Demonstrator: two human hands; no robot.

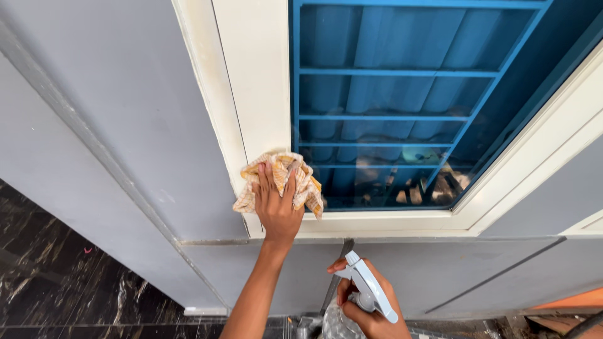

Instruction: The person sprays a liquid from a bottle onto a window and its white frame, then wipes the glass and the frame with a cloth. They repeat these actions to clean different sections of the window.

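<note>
Cloth (281, 179), checked orange and cream, bunched up, is pressed on the lower left corner of the cream window frame (257, 88), right where frame meets glass (389, 100). My left hand (276, 210) lies flat over the cloth, fingers spread and pinning it against the frame, arm coming up from 6 o'clock. My right hand (370, 314) sits lower, at about 5 o'clock from the cloth, closed around the neck of a spray bottle (367, 292) with a pale blue-white trigger head; index finger looks near the trigger, nozzle aimed up-left toward the wall. Hands are well apart, each clamped on its own thing. Blue bars (389, 72) run behind the glass, with blue corrugated sheeting beyond. Grey wall (125, 125) fills 9 o'clock, dark marbled floor (56, 282) at 7 o'clock. I judge the step in hand is wiping the frame corner, with the spray kept ready. My guess is the next move calls for steady pressure while drawing the cloth along the bottom rail toward 3 o'clock, keeping the wad from unfolding, and lifting the bottle higher if more spray is wanted.
</note>
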